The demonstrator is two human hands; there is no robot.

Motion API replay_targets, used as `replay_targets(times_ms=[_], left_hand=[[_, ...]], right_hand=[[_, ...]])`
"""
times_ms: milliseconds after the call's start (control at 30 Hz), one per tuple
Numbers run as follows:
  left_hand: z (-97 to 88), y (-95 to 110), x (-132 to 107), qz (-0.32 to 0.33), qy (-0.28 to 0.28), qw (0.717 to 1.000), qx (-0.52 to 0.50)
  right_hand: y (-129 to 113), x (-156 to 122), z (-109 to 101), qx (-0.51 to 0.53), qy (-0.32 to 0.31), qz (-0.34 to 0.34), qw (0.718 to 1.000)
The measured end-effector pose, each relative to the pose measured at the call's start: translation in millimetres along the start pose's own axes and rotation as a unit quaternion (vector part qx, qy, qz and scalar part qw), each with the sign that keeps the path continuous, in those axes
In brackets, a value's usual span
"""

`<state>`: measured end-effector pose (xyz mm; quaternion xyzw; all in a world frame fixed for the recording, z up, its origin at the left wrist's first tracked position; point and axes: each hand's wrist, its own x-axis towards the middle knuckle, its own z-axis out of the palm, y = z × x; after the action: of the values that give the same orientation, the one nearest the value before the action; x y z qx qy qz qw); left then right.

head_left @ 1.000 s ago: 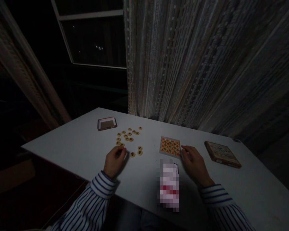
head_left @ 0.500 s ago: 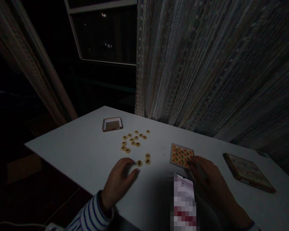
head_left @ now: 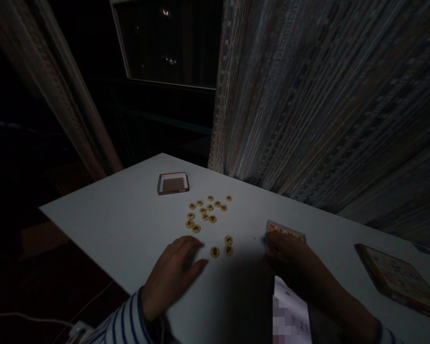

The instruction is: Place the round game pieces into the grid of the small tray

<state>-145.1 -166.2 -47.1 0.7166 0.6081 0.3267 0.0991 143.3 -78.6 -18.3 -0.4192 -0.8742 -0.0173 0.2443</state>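
My left hand (head_left: 174, 277) lies flat on the white table (head_left: 122, 224), fingers apart and holding nothing. Its fingertips stop just short of a round wooden game disc (head_left: 215, 252) with a dark marking. Several similar discs (head_left: 204, 215) lie in a loose cluster beyond it. My right hand (head_left: 286, 255) covers most of an orange-patterned square card (head_left: 284, 229), leaving only its far edge showing. The dim light hides whether those fingers grip the card.
A small open box lid (head_left: 172, 183) stands at the table's far edge, and a flat game box (head_left: 399, 279) lies at right. A pixelated pale object (head_left: 290, 310) sits near the front edge. A striped curtain (head_left: 308, 110) hangs behind the table.
My right hand has moved over the card and now hides most of it. My left hand has opened since the earliest frame. The whole view has shifted as my head turned.
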Motion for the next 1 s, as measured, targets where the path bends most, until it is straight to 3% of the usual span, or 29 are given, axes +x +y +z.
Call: replay_targets(times_ms=[100,233,500,1000], left_hand=[[-10.2,-5.2,12.2,0.007,0.003,1.0,0.02],[-18.1,-14.5,31.2,0.02,0.013,0.998,0.066],[-10.5,-30.0,51.1,0.048,0.046,0.989,0.133],[3.8,-44.5,51.7,0.056,0.026,0.977,0.204]], right_hand=[[-7.3,8.8,3.0,-0.027,-0.045,-0.06,0.997],[-21.9,23.7,6.3,-0.029,-0.047,-0.1,0.994],[-50.3,50.2,7.2,-0.012,-0.026,-0.117,0.993],[-41.9,56.4,11.9,0.019,-0.005,-0.134,0.991]])
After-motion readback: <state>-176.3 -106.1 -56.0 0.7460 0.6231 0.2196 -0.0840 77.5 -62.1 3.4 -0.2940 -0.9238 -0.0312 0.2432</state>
